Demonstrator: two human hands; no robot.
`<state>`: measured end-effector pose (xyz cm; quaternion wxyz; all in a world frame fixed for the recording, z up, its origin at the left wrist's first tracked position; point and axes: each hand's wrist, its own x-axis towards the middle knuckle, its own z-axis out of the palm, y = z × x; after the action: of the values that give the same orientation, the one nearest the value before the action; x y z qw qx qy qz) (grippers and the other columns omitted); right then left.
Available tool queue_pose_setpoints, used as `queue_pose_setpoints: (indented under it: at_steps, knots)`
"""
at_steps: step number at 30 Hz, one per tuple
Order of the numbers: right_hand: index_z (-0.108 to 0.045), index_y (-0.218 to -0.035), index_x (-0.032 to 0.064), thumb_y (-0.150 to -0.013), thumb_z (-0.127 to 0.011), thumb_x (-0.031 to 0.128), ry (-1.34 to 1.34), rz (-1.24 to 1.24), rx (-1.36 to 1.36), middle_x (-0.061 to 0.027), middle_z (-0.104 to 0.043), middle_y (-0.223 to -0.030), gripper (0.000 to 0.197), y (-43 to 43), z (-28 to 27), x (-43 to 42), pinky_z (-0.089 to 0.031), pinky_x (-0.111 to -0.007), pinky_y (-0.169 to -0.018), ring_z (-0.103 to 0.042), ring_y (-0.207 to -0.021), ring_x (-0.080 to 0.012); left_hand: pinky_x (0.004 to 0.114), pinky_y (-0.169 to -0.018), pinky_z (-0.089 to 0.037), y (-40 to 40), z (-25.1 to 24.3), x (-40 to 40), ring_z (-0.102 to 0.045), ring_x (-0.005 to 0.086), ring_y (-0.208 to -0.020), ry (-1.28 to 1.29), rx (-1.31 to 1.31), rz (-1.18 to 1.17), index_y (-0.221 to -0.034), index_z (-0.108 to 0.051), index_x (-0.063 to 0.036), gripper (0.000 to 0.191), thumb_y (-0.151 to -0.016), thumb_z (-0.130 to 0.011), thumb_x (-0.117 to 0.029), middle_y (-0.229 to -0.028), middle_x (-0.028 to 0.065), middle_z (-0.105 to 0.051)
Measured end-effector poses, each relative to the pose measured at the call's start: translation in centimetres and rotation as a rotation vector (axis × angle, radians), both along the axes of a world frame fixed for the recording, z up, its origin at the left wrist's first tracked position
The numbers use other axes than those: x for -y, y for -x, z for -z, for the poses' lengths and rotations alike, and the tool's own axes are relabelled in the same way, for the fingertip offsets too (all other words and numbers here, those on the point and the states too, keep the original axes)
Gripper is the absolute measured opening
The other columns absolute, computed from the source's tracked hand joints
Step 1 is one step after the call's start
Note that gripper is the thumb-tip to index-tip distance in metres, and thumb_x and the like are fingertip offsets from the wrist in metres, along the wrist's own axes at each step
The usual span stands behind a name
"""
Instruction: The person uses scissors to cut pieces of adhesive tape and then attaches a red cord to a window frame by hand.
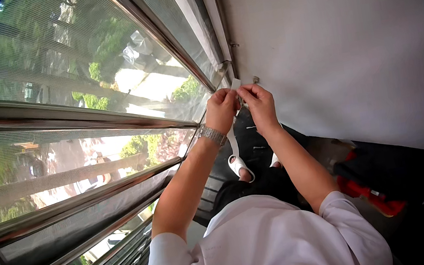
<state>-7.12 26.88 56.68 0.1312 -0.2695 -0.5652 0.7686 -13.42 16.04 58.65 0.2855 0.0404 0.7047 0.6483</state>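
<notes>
A white strip (233,139), perhaps tape, hangs down between my forearms, and its upper end stands up above my fingertips. My left hand (222,108), with a metal-banded watch (212,133) at the wrist, pinches the strip between thumb and finger. Close against it, my right hand (259,104) pinches the same strip near its top end. Both hands are in front of the corner where the screened window meets the wall. Part of the strip is hidden behind my left hand.
Metal rails (81,120) with mesh screen (141,52) run along the left side. A pale wall (338,37) stands at the right. Dark cloth (392,170) and a red object (385,203) lie low at the right. White slippers (239,165) are on my feet.
</notes>
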Motion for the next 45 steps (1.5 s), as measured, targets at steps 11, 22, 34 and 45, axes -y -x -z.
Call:
queue_pose_setpoints:
  at_steps: [11,22,34,45]
  knots:
    - [-0.067,-0.087,-0.0034,-0.087,-0.069,0.016,-0.468,0.128,0.025,-0.0079,-0.066,-0.078,0.019,2.4,0.8,-0.6,-0.047,-0.031,-0.065,-0.058,-0.069,-0.0147,0.025,-0.049,-0.044,1.8,-0.7,-0.4,-0.056,0.0101,-0.055,0.206,0.067,0.032,-0.106,-0.064,0.009,0.031,-0.094,-0.06,-0.02,-0.066,0.0063,-0.064]
    - [-0.064,-0.079,-0.0034,-0.086,-0.066,0.016,0.043,0.162,-0.016,-0.0037,-0.062,-0.069,0.021,6.4,1.6,-0.2,-0.043,-0.026,-0.058,-0.052,-0.061,-0.0094,0.025,-0.054,-0.047,-1.9,-1.6,0.3,-0.059,0.01,-0.06,0.022,-0.245,-0.084,-0.137,-0.052,-0.0065,0.042,-0.095,-0.053,-0.007,-0.078,0.0031,-0.062]
    - [-0.065,-0.077,-0.0051,-0.08,-0.062,0.018,-0.151,0.24,0.123,-0.0101,-0.064,-0.065,0.024,8.2,1.8,0.9,-0.047,-0.034,-0.06,-0.058,-0.059,-0.0191,0.02,-0.05,-0.043,-1.4,-0.5,1.3,-0.062,0.0077,-0.063,-0.076,-0.197,-0.14,-0.136,-0.052,-0.0045,0.037,-0.1,-0.053,-0.012,-0.092,0.0031,-0.066]
    - [-0.067,-0.078,-0.0052,-0.078,-0.063,0.02,-0.175,0.246,0.169,-0.0125,-0.066,-0.067,0.026,8.4,2.4,0.8,-0.048,-0.036,-0.063,-0.062,-0.063,-0.0229,0.018,-0.049,-0.041,-1.2,-1.1,1.6,-0.061,0.0061,-0.064,-0.087,-0.172,-0.122,-0.135,-0.052,-0.0042,0.036,-0.101,-0.053,-0.014,-0.092,0.003,-0.068]
